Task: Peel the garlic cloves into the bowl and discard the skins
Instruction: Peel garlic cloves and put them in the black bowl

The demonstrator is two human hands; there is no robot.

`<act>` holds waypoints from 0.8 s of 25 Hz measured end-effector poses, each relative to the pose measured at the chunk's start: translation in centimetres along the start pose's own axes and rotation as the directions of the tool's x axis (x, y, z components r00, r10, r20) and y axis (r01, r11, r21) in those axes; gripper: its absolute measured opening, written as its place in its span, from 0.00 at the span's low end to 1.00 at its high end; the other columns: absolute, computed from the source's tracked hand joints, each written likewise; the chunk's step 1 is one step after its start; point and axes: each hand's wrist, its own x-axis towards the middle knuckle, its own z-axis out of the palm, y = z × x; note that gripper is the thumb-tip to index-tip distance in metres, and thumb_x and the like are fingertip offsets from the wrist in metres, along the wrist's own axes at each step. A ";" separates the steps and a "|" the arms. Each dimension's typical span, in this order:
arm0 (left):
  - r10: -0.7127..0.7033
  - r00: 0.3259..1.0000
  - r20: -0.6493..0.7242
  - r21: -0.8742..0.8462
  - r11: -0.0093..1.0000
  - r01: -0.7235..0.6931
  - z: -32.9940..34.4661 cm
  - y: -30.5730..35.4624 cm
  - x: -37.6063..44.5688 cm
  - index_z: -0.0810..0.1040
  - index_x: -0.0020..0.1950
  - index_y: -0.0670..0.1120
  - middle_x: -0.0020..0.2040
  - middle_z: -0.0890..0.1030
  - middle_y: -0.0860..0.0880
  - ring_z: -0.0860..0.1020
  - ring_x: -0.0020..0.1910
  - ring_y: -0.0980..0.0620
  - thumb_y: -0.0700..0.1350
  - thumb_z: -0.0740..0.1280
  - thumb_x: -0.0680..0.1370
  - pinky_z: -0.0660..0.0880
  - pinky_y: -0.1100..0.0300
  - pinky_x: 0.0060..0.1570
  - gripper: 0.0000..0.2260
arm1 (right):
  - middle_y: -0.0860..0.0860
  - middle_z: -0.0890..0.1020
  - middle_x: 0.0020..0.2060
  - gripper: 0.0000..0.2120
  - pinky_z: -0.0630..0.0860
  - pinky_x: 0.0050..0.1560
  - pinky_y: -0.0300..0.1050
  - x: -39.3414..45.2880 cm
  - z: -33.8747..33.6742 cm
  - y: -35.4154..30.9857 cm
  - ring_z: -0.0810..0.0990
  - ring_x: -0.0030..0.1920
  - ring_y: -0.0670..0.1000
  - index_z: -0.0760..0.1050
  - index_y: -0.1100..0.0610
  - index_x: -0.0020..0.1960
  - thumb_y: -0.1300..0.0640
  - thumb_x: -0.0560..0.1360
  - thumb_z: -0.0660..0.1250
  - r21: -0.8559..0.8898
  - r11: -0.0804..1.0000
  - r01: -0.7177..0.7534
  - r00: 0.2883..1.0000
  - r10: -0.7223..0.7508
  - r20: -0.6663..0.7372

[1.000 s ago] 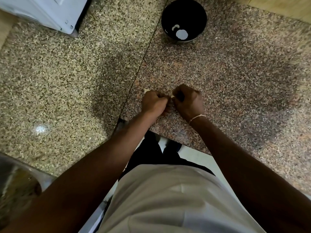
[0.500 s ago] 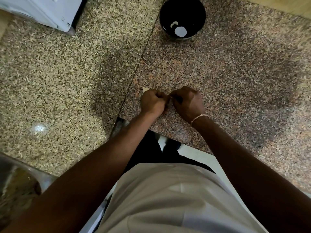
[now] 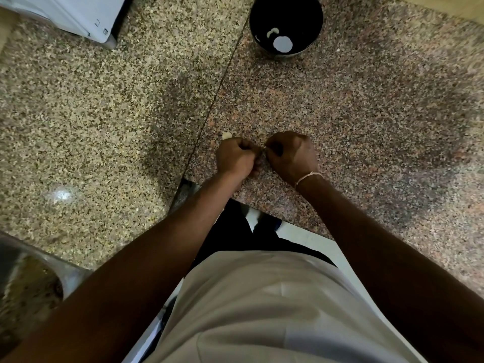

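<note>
garlic clove (image 3: pixel 264 149) being peeled, pinched between left hand (image 3: pixel 237 158) and right hand (image 3: pixel 293 155) low over the granite counter (image 3: pixel 366 113).

working at the skin with curled fingers of both hands closed tight together, only a pale sliver of the clove showing in the gap between them; too hidden to tell how much skin is clinging on. lying just beside the left hand's knuckles, a pale scrap (image 3: pixel 226 135), likely skin or another clove. sitting well apart at the far edge, the black bowl (image 3: pixel 285 11), holding a curved peeled clove (image 3: pixel 272 32) and a round pale piece. judging this as mid-peel: calling next for stripping the last skin free, carrying the bare clove across to the bowl, then gathering loose skins for discarding.
</note>
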 end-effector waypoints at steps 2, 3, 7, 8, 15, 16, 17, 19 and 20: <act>-0.017 1.000 -0.001 -0.015 1.000 0.017 0.0 0.1 0.0 0.83 0.42 0.42 0.32 0.84 0.42 0.82 0.26 0.44 0.35 0.73 0.79 0.83 0.48 0.30 0.06 | 0.53 0.86 0.40 0.05 0.82 0.42 0.50 0.1 -0.1 0.0 0.84 0.40 0.53 0.85 0.57 0.46 0.59 0.75 0.70 -0.001 1.000 -0.014 1.000 0.014 0.000; -0.031 1.000 -0.001 -0.029 0.999 0.031 -0.1 0.1 0.0 0.83 0.42 0.42 0.32 0.85 0.42 0.82 0.26 0.44 0.35 0.73 0.78 0.83 0.50 0.30 0.06 | 0.53 0.86 0.41 0.05 0.82 0.42 0.50 0.1 -0.1 -0.1 0.84 0.40 0.53 0.85 0.57 0.46 0.58 0.75 0.70 -0.003 1.000 -0.019 1.000 0.019 0.006; -0.080 0.997 0.010 -0.088 0.993 0.081 0.0 0.4 0.2 0.83 0.43 0.40 0.32 0.84 0.41 0.82 0.26 0.44 0.33 0.75 0.77 0.82 0.53 0.29 0.05 | 0.51 0.87 0.40 0.06 0.82 0.42 0.49 0.2 -0.2 -0.1 0.84 0.39 0.52 0.85 0.56 0.46 0.58 0.75 0.69 -0.014 0.999 -0.041 0.999 0.041 0.016; -0.087 0.996 0.007 -0.098 0.991 0.087 0.0 0.4 0.2 0.82 0.43 0.40 0.32 0.84 0.41 0.82 0.26 0.44 0.33 0.75 0.77 0.82 0.53 0.30 0.05 | 0.51 0.87 0.40 0.06 0.82 0.42 0.49 0.2 -0.2 -0.2 0.84 0.39 0.52 0.85 0.56 0.46 0.58 0.75 0.69 -0.016 0.999 -0.044 0.999 0.044 0.014; -0.144 0.987 -0.067 -0.110 0.985 0.136 0.6 0.6 0.4 0.84 0.40 0.41 0.31 0.85 0.42 0.82 0.25 0.46 0.35 0.74 0.77 0.81 0.55 0.28 0.06 | 0.51 0.86 0.38 0.06 0.82 0.40 0.48 0.3 -0.1 -0.1 0.83 0.37 0.52 0.84 0.57 0.44 0.58 0.75 0.69 0.006 0.999 -0.033 0.999 0.033 0.005; -0.157 0.984 -0.081 -0.104 0.983 0.148 0.7 0.7 0.5 0.85 0.41 0.40 0.31 0.85 0.43 0.83 0.26 0.47 0.35 0.74 0.78 0.81 0.56 0.28 0.06 | 0.51 0.86 0.38 0.06 0.82 0.40 0.49 0.3 -0.1 0.0 0.83 0.37 0.52 0.84 0.57 0.44 0.58 0.75 0.69 0.005 1.000 -0.026 1.000 0.026 0.006; -0.166 0.982 -0.089 -0.098 0.983 0.157 0.7 0.8 0.6 0.85 0.41 0.40 0.31 0.85 0.43 0.83 0.26 0.47 0.36 0.74 0.78 0.80 0.57 0.27 0.05 | 0.52 0.85 0.38 0.06 0.81 0.40 0.49 0.2 0.0 0.0 0.82 0.37 0.52 0.84 0.57 0.45 0.58 0.75 0.68 0.004 1.000 -0.019 1.000 0.019 0.008; -0.172 0.981 -0.093 -0.088 0.983 0.164 0.7 1.0 0.7 0.85 0.42 0.40 0.31 0.85 0.43 0.84 0.26 0.47 0.36 0.74 0.77 0.79 0.58 0.27 0.04 | 0.53 0.84 0.38 0.06 0.80 0.39 0.50 0.1 0.1 0.1 0.81 0.38 0.53 0.82 0.58 0.44 0.59 0.75 0.68 0.012 1.000 -0.010 1.000 0.010 0.009; -0.174 0.980 -0.093 -0.086 0.982 0.166 0.7 1.0 0.7 0.85 0.43 0.40 0.31 0.85 0.43 0.84 0.27 0.46 0.36 0.74 0.77 0.80 0.57 0.27 0.04 | 0.53 0.84 0.38 0.05 0.80 0.39 0.51 0.0 0.3 0.1 0.81 0.38 0.53 0.82 0.58 0.44 0.59 0.75 0.67 0.020 1.000 -0.008 1.000 0.008 0.007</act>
